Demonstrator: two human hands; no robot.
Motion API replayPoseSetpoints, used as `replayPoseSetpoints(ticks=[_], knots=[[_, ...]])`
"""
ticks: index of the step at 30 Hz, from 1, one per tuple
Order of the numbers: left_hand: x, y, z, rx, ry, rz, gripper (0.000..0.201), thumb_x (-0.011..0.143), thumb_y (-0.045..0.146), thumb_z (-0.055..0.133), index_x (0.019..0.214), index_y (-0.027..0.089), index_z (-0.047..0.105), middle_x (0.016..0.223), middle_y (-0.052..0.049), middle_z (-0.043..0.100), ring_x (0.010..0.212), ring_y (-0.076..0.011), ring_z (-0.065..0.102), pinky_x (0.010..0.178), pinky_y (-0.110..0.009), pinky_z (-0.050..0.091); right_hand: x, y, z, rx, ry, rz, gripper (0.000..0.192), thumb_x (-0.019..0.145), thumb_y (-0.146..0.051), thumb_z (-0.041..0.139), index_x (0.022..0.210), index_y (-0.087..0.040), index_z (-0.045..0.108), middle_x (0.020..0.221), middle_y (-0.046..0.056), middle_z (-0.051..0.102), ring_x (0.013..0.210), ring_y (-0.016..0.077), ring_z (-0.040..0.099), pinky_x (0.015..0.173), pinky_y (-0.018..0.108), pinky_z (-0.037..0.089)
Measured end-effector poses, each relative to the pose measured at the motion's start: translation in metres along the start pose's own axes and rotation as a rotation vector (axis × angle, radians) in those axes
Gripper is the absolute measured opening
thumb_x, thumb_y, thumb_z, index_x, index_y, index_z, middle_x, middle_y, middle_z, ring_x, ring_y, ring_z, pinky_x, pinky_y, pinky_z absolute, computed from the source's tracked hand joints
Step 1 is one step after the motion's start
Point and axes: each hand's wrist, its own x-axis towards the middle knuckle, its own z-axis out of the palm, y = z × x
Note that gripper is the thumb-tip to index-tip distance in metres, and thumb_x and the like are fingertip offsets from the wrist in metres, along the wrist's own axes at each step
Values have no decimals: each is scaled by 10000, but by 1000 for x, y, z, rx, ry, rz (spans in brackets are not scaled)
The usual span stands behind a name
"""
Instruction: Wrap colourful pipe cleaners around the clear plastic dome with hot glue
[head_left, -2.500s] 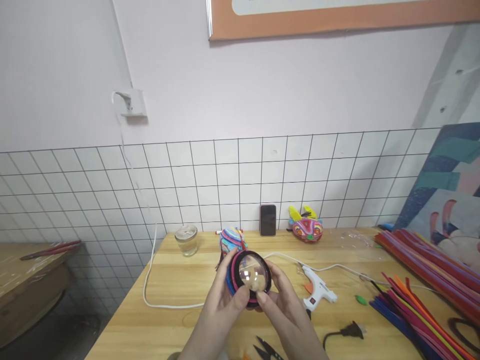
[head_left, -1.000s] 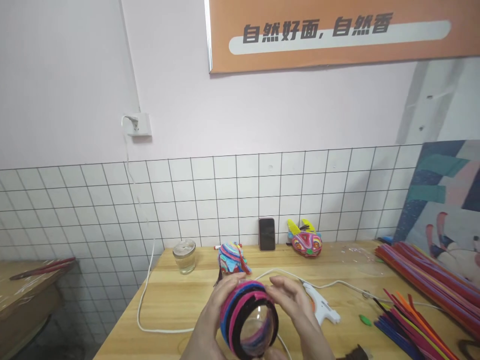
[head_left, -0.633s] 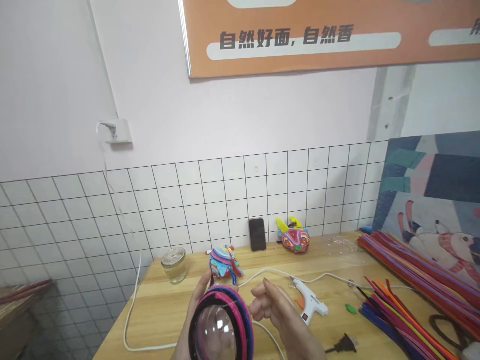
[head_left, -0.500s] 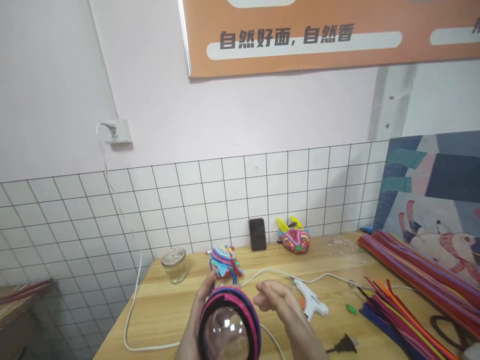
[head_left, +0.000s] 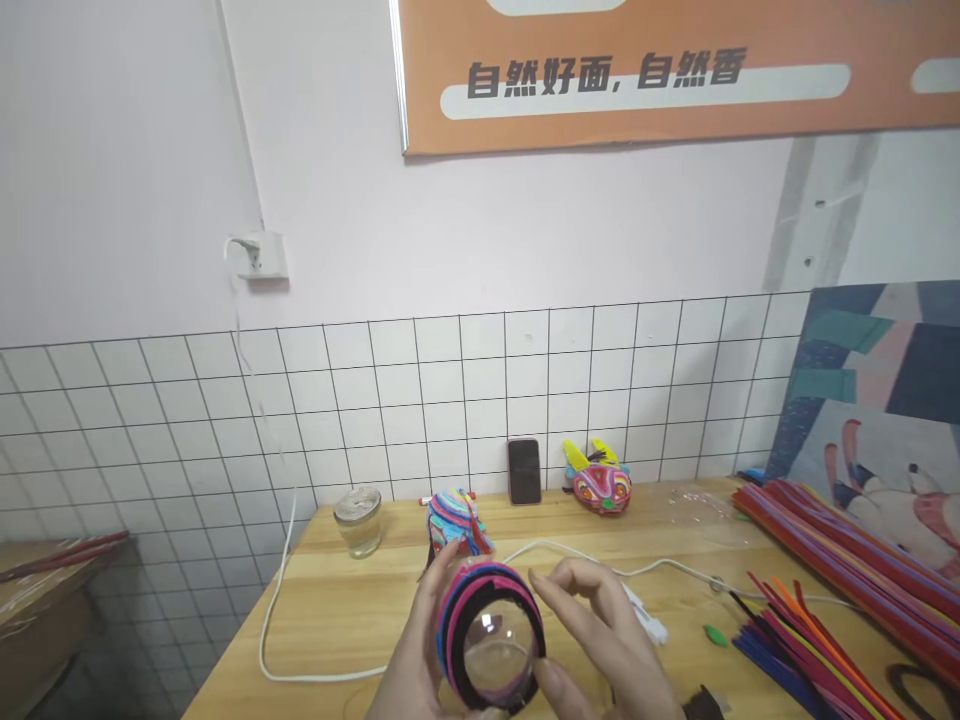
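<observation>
A clear plastic dome wrapped in pipe cleaners is held low in the view, at about 6 o'clock, just above the near edge of the wooden table. The left hand is curled round the dome's left side, fingers closed on the pink, blue and black bands. The right hand is set at 3 o'clock of the dome; its thumb appears pressed to the lower rim, while the fingers above are loosely spread, and whether they touch the bands cannot be told from this angle.

Risks noted: the dome is smooth, and it is carried mostly by the left hand; a slackened grip could let it drop onto the table. Pressure from the right fingers could push the outer bands off their rows. The glue gun lies just behind the right hand, at about 2 o'clock of the dome, and its white cord could be snagged.

Against the frame half a second back: the right hand, then apart from the dome with fingers lifted, has been brought in against it. The dome has been shifted slightly rightward and its clear face turned more towards the camera. The glue gun is now largely hidden by the right hand.
</observation>
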Motion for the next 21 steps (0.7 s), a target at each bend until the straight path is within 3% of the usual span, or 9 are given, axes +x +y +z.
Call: replayPoseSetpoints(ticks=[7,12,16,18,21], knots=[[-1,-1,-5,-16,-45,0,960,578,439,833,1392,293,344,1385,-118,522,1272,-297,487,1036,-368,386,-2,10,7,-42,-71,-61,313,946,-356,438,1229,-308,566,1013,56,455,926,226,497,799,329,415],[1,-6,-7,96,-14,-2,934,609,287,812,1397,285,310,1418,-107,486,1283,-271,477,1058,-347,372,4,0,-3,210,-39,144,253,914,-444,507,1107,-330,624,949,38,524,885,196,560,792,278,476],[4,-10,-7,214,29,9,933,614,174,745,1403,278,258,1357,-96,546,1240,-257,525,1060,-349,379,10,0,-13,329,-67,258,110,864,-357,621,948,-343,691,875,20,611,837,172,610,751,228,515],[6,-13,-7,290,66,38,930,607,154,720,1405,265,255,1356,-101,546,1241,-260,524,1061,-354,381,10,2,-14,376,-10,347,47,825,-345,670,819,-320,710,795,9,630,764,164,613,685,206,516],[6,-17,-10,418,111,78,906,615,156,691,1408,260,266,1389,-106,518,1261,-271,505,1061,-377,385,8,3,-11,413,94,467,158,762,-405,722,669,-279,700,665,-6,608,644,156,573,618,210,487]])
